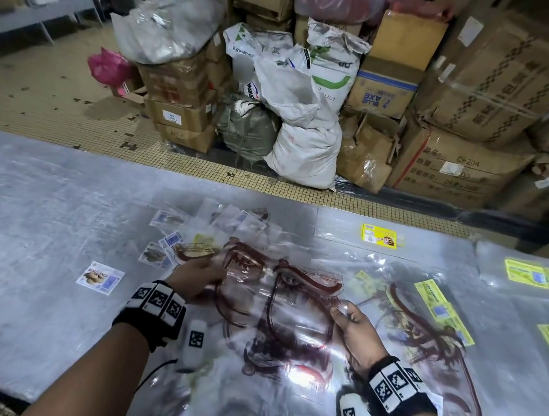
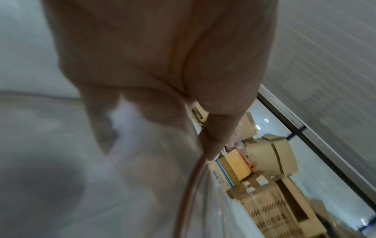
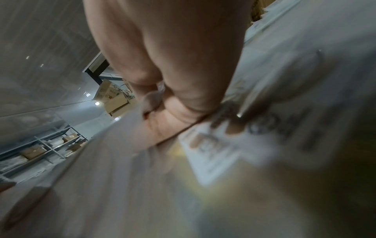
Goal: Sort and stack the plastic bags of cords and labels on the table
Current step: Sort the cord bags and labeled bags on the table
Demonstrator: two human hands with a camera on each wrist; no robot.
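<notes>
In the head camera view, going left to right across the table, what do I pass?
Lone white label → left hand → clear bag with dark red cords, held by both hands → right hand → long yellow-green label → yellow labels at the far right edge.

Fig. legend, counts by kind, head view. Hands: 2, left hand (image 1: pixel 199 275) and right hand (image 1: pixel 354 331), each w/ 1 checker-marked wristband. Large clear bags w/ dark red cords: approx. 3 overlapping, e.g. centre bag (image 1: pixel 295 323); exact no. cannot be told (glare, overlap). Yellow labels: 5 visible at right, e.g. far label (image 1: pixel 379 235). Small white picture labels: 1 lying alone, lone label (image 1: pixel 100 277); a scattered cluster beyond left hand, approx. 8, blurred. White sacks on floor: approx. 4. Pink bag: 1. Cardboard boxes: many, not countable.
</notes>
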